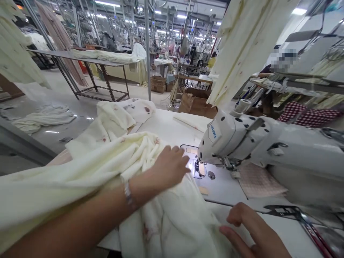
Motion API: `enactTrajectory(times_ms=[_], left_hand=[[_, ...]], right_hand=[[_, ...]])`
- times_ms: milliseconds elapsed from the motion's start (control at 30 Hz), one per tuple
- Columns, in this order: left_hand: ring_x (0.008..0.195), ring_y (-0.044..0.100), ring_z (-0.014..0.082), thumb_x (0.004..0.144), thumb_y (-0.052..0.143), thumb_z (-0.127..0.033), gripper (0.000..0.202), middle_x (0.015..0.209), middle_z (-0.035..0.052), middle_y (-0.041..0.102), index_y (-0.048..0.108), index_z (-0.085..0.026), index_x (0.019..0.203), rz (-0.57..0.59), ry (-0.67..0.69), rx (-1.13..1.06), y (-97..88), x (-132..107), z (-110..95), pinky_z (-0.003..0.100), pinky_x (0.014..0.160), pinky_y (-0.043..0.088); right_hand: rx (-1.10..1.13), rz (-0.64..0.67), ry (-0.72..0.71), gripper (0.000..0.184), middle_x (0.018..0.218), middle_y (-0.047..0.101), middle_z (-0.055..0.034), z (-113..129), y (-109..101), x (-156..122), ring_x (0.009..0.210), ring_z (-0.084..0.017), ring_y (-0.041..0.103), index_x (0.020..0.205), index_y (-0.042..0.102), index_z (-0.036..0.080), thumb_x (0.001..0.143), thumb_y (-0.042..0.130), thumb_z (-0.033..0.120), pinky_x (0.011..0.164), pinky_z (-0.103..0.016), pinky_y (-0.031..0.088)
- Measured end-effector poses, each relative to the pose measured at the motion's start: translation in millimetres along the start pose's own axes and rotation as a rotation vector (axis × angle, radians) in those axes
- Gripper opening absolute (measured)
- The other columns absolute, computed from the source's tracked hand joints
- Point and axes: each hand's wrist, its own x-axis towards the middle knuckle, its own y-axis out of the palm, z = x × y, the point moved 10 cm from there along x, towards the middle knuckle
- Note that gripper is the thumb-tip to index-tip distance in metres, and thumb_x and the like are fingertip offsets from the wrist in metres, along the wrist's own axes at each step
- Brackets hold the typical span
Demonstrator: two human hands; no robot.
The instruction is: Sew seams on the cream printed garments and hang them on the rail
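My left hand (170,166), a band (128,193) round its wrist, reaches across the bunched cream fabric (161,215) with small printed motifs. Its bent fingers are a little apart, just left of the lit needle area (200,168) of a white JUKI sewing machine (231,138); their undersides are hidden. At the lower right is my right hand (255,233), thumb and forefinger spread beside the fabric's right edge. Nothing shows between them, and whether the thumb touches the cloth I cannot tell. The fabric drapes over the table's front and left.
More cream cloth (242,46) hangs above the machine. A folded cream piece (193,122) lies behind the needle, pink checked cloth (260,181) under the machine arm. Metal tools (309,225) lie at right. Beyond are a cloth-laden table (61,54), a metal pole (147,53) and cardboard boxes (158,84).
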Motion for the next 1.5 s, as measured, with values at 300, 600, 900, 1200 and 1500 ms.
enactTrajectory(times_ms=[300, 600, 900, 1200, 1500], left_hand=[[0.069, 0.057, 0.0141, 0.085, 0.029, -0.017, 0.024, 0.076, -0.0001, 0.060, 0.052, -0.016, 0.084, 0.056, 0.049, -0.429, -55.1, -25, 13, 0.022, 0.061, 0.046], [0.062, 0.059, 0.0181, 0.075, 0.055, -0.014, 0.031, 0.078, 0.0019, 0.064, 0.062, -0.030, 0.101, 0.050, 0.045, -0.442, -34.2, -145, -49, 0.028, 0.059, 0.048], [0.062, 0.061, 0.0147, 0.077, 0.059, -0.053, 0.038, 0.071, 0.0047, 0.065, 0.059, -0.014, 0.076, -0.171, -0.700, -1.569, -38.3, -100, 50, 0.024, 0.060, 0.050], [0.079, 0.060, 0.0167, 0.074, 0.069, -0.032, 0.025, 0.084, 0.0011, 0.064, 0.056, -0.017, 0.089, -0.030, -0.391, -1.159, -67.5, -101, 26, 0.023, 0.065, 0.047], [0.086, 0.060, 0.0168, 0.076, 0.063, -0.027, 0.018, 0.089, 0.0000, 0.067, 0.066, -0.022, 0.093, -0.139, -0.299, -0.830, -92.6, -99, 23, 0.026, 0.078, 0.045]], right_hand=[[-0.122, 0.050, 0.001, 0.023, 0.069, 0.056, 0.0023, 2, 27, 1, 0.060, -0.014, 0.057, 0.107, 0.055, 0.021, 0.083, 0.055, 0.022, 0.055, -0.027, 0.045], [0.196, 0.067, -0.175, 0.011, 0.118, 0.058, -0.0062, 30, -20, -11, 0.110, -0.021, 0.054, 0.077, 0.052, 0.024, 0.083, 0.047, 0.016, 0.082, -0.032, 0.050], [1.469, 0.221, 0.708, 0.044, 0.085, 0.066, -0.0068, 17, 50, -23, 0.072, -0.021, 0.064, 0.102, 0.056, 0.021, 0.076, 0.054, 0.057, 0.064, -0.032, 0.051], [1.182, -0.198, 0.764, 0.037, 0.059, 0.051, 0.0037, -12, 15, -35, 0.051, -0.009, 0.045, 0.060, 0.047, 0.019, 0.063, 0.073, 0.046, 0.045, -0.018, 0.037], [0.253, -0.409, 0.251, 0.017, 0.082, 0.069, 0.0003, -17, -46, -19, 0.066, -0.017, 0.066, 0.088, 0.065, 0.029, 0.075, 0.064, 0.040, 0.046, -0.019, 0.052]])
